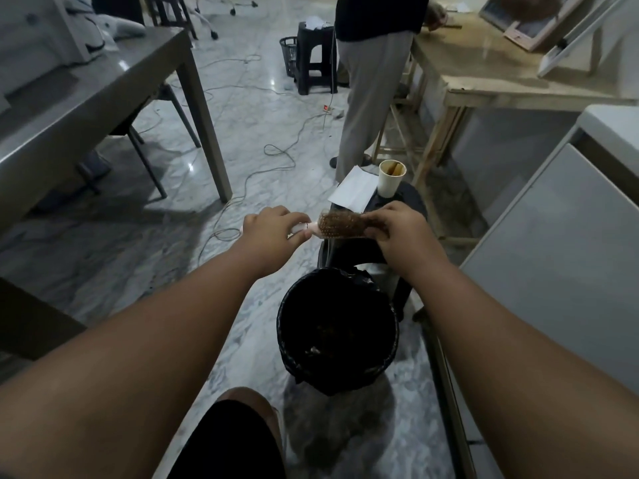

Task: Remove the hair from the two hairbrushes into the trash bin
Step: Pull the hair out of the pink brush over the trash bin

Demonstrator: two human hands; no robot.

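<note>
As left hand (270,230) holds one hairbrush (340,225), right hand (398,225) seemingly pinches.

Paper cup (390,178) nr white sheet (352,190)

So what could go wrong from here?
1. The hairbrush, gripped by the left hand with the right hand curled over its head, looks to sit past the far rim of the trash bin, so pulled hair may land on the stool or floor.
2. The paper cup stands just behind the right hand and could be knocked.
</note>
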